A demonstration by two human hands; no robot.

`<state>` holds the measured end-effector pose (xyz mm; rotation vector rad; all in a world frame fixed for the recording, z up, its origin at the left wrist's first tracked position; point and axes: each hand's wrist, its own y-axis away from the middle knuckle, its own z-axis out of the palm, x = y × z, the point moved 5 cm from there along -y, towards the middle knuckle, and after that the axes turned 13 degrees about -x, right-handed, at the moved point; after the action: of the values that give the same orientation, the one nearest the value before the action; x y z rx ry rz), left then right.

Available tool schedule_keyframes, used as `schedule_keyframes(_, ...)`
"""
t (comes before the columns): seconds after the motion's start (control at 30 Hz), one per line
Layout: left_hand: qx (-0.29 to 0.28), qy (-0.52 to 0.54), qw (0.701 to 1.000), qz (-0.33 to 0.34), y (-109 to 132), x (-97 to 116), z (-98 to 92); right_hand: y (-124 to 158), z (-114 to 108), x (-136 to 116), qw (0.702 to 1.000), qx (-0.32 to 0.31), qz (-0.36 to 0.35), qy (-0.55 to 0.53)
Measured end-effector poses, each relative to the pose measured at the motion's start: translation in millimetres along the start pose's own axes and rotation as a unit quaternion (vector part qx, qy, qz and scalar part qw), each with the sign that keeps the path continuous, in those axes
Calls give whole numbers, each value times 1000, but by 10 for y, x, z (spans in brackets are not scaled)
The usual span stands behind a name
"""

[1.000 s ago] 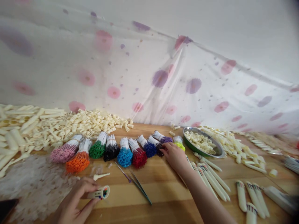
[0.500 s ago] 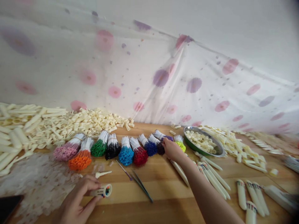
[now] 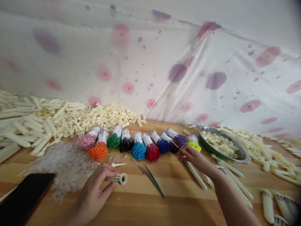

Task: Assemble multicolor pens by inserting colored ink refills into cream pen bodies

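Note:
My left hand (image 3: 101, 185) pinches a short cream pen barrel section (image 3: 119, 179), its open end turned right and coloured pieces showing inside. My right hand (image 3: 191, 155) is closed at the fingertips beside a bundle of dark refills (image 3: 172, 146); whatever lies between the fingers is too small to make out. Banded refill bundles run in a row: pink (image 3: 86, 141), orange (image 3: 98, 150), green (image 3: 114, 141), black (image 3: 126, 144), light blue (image 3: 138, 150), red (image 3: 152, 152), blue (image 3: 163, 146), purple (image 3: 181, 139) and yellow (image 3: 194, 145).
Tweezers (image 3: 154, 182) and a loose refill (image 3: 137, 164) lie between my hands. A phone (image 3: 28, 194) rests at lower left by clear plastic bits (image 3: 68, 166). Cream parts (image 3: 103, 117) pile up behind. A green-sided dish (image 3: 204, 146) and several pens (image 3: 235, 185) are at right.
My right hand has drawn back towards me from the purple and dark bundles. My left hand still holds the barrel section. The view has turned left, bringing more of the phone into sight.

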<state>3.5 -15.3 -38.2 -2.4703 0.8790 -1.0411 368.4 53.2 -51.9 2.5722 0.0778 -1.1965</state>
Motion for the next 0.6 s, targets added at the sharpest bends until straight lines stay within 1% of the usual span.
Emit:
schedule_keyframes(0.1,7,4,1000,-5,1,-3,-7,228,-13,-101,999,2,-23,-46)
schedule_keyframes(0.17,8,8,1000,-7,-1,-6,-1,378,28,-279,997,-20,-34,-67)
schedule_keyframes(0.23,4,9,1000,-9,-5,-7,11,495,188,-536,986,-111,-63,-110)
schedule_keyframes(0.3,-6,8,1000,-10,-12,-8,24,575,382,-786,969,-183,-84,-140)
schedule_keyframes(0.37,-13,5,1000,-8,-20,-7,28,596,521,-954,977,-174,-89,-87)
schedule_keyframes(0.47,-10,-5,1000,-2,-28,-3,15,591,647,-1077,985,-134,-105,-1)
schedule_keyframes(0.53,-3,-11,1000,1,-27,-6,1,603,669,-1099,986,-107,-119,54)
schedule_keyframes(0.6,0,-14,1000,-6,-19,-25,-6,638,645,-1105,981,-63,-136,121)
